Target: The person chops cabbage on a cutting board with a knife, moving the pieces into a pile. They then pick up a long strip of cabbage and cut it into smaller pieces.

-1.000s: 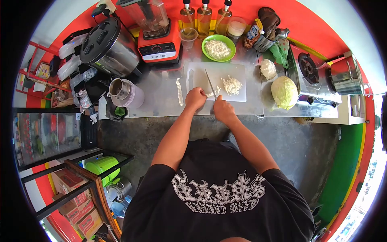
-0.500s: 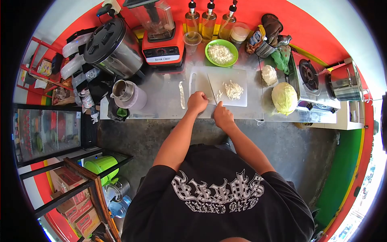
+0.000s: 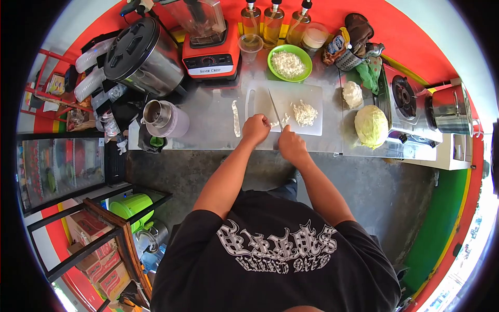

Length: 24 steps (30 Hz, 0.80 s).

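My right hand is wrapped round the handle of a knife, its blade slanting away and to the left over a white cutting board. Left of the blade, my left hand has its fingers curled at the board's near edge. A pale vegetable piece shows at those fingertips, mostly hidden by them. Small cut bits lie beside the blade, and a pile of chopped pale vegetable sits on the board to the right. Behind the board is a green bowl with more chopped pieces.
A pale strip lies left of the board on the steel counter. To the right are a cabbage, a smaller white chunk and a gas stove. A blender, oil bottles and a large steel pot line the back.
The view has shifted slightly. The knife has moved a little, its handle end slightly farther from me. Both hands stay close together at the board's near edge.
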Available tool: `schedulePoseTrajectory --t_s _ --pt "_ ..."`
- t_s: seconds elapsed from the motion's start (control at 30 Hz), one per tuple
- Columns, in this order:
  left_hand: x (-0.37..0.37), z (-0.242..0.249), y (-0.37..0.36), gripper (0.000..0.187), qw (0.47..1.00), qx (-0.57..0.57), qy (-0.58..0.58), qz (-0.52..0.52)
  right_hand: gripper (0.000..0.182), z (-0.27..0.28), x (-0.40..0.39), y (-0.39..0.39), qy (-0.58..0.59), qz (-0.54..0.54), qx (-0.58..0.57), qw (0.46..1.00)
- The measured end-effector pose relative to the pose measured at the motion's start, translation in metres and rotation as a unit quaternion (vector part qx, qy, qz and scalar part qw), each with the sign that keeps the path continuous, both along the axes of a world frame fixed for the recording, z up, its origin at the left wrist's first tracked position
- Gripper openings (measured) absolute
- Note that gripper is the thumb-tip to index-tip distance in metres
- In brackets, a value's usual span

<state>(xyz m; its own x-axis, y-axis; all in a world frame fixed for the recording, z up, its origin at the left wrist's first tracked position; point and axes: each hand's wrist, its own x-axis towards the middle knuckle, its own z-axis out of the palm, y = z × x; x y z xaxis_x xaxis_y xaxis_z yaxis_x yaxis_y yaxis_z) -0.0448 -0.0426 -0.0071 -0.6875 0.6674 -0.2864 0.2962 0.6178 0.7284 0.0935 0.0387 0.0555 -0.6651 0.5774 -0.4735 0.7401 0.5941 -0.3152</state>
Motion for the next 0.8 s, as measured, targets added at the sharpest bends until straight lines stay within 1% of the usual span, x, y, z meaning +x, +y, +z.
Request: schedulePoseTrajectory --t_s 0.07,0.17,0.27,0.33,0.4,0.53,0.6,0.7,0.8 --pt "-0.003 0.001 0.003 0.019 1.0 -0.002 0.012 -0.001 0.028 -0.015 0.002 -0.008 -0.008 -0.006 0.007 1.0" --pt "-0.006 0.007 0.002 0.018 1.0 -0.021 0.002 -0.018 0.028 -0.02 -0.002 -0.007 -0.017 -0.015 0.015 1.0" --pt "-0.004 0.007 -0.001 0.015 0.999 -0.022 -0.008 -0.029 0.028 -0.014 -0.001 -0.002 -0.017 -0.009 0.018 1.0" --pt "-0.005 0.002 0.0 0.015 1.0 -0.018 0.015 -0.019 0.029 -0.004 -0.001 -0.002 -0.01 -0.005 0.025 1.0" --pt "-0.005 0.003 0.002 0.014 1.0 -0.024 0.012 -0.017 0.022 0.006 -0.001 -0.004 -0.025 0.009 0.027 0.999" --pt "-0.002 0.006 0.001 0.013 1.0 -0.013 -0.003 -0.013 0.023 -0.004 0.006 -0.018 -0.017 0.003 0.033 0.999" --pt "-0.001 0.006 0.002 0.013 1.0 -0.014 -0.009 -0.01 0.024 -0.011 0.007 -0.023 -0.029 -0.024 0.015 0.999" --pt "-0.001 0.007 0.001 0.013 1.0 -0.027 -0.008 -0.002 0.027 -0.013 0.002 -0.019 -0.02 -0.033 0.013 0.999" --pt "-0.002 0.004 0.002 0.012 0.999 -0.036 0.013 -0.025 0.027 -0.004 -0.007 -0.005 -0.012 -0.027 0.012 1.0"
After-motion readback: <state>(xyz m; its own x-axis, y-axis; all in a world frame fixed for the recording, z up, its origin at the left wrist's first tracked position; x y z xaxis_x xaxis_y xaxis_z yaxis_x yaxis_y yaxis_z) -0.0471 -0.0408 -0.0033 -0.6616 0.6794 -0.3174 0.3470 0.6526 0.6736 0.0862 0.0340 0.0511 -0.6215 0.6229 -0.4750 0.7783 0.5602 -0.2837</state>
